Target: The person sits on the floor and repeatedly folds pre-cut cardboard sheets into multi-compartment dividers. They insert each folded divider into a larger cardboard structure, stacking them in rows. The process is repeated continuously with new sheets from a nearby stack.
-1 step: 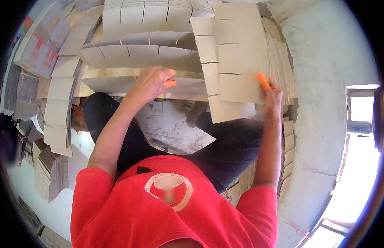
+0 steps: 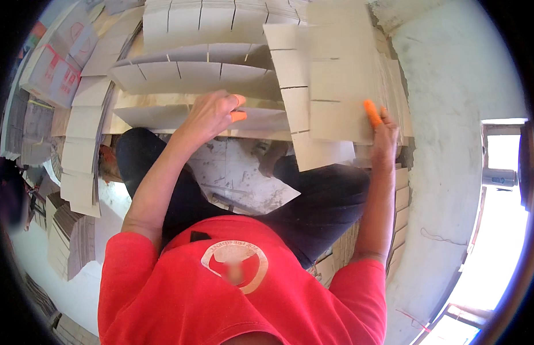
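Orange covers sit on some fingertips of both hands. My left hand (image 2: pixel 212 118) is closed, thumb and finger pinched at the upper edge of the nearest upright cardboard strip (image 2: pixel 264 119). Farther back stands another slotted cardboard strip (image 2: pixel 198 71). At the right, my right hand (image 2: pixel 384 131) grips the near right edge of a slotted cardboard sheet (image 2: pixel 338 80), its fingers partly hidden and the sheet blurred by motion. Beneath that sheet lies another slotted piece of cardboard (image 2: pixel 292 69), its near corner jutting over my leg.
Slotted cardboard stacks (image 2: pixel 215 23) stand at the back, with an overlapping row of pieces (image 2: pixel 83 126) at the left. A white box with red print (image 2: pixel 54 75) lies at the far left. A pale wall (image 2: pixel 445 172) rises at the right. My crossed legs (image 2: pixel 324 201) are below the work surface.
My right hand has moved slightly right, carrying the slotted cardboard sheet with it. The left hand has stayed almost still.
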The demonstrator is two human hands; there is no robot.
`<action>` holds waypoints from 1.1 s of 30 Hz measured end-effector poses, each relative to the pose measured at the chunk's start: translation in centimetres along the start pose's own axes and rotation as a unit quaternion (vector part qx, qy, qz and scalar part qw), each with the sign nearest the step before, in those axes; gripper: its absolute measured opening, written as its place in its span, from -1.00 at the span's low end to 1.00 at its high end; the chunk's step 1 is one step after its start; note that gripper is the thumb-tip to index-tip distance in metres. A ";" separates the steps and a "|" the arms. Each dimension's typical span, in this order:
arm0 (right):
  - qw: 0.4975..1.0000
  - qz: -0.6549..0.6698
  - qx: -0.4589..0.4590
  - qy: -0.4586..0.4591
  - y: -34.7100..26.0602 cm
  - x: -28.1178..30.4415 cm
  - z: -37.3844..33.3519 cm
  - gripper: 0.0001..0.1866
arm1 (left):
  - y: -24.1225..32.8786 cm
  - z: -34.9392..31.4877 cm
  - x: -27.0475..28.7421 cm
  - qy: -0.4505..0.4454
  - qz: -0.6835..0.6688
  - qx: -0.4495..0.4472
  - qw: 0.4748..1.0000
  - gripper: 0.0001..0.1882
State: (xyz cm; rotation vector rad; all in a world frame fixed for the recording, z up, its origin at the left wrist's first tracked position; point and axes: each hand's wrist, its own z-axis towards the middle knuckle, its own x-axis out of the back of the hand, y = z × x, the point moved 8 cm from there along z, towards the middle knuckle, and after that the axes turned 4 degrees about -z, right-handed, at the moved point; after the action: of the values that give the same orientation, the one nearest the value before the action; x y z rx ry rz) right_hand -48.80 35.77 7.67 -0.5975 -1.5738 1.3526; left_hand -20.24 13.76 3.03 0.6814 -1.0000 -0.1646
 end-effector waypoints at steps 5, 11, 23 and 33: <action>0.989 -0.085 0.101 -0.064 -7.7 -0.4 -2.2 -0.57 | -0.3 0.0 -0.5 0.004 -0.005 0.000 1.000 -0.74; 0.954 -0.170 0.191 -0.158 -10.3 -7.8 -7.7 -0.38 | -0.7 0.2 -1.0 -0.023 0.022 0.018 0.999 -0.74; 0.934 -0.158 0.268 -0.177 -11.4 -11.6 -8.9 -0.27 | -2.7 -2.6 4.3 0.011 0.045 0.037 0.998 -0.69; 0.920 -0.173 0.294 -0.194 -11.2 -15.3 -9.7 -0.27 | -3.8 -3.1 3.5 0.025 0.021 0.017 0.999 -0.83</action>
State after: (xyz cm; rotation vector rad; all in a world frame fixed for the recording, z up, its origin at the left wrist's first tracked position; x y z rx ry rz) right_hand -31.37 24.64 12.51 0.3243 -1.3749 1.6197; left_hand -15.12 10.70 2.15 0.6919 -0.9692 -0.0934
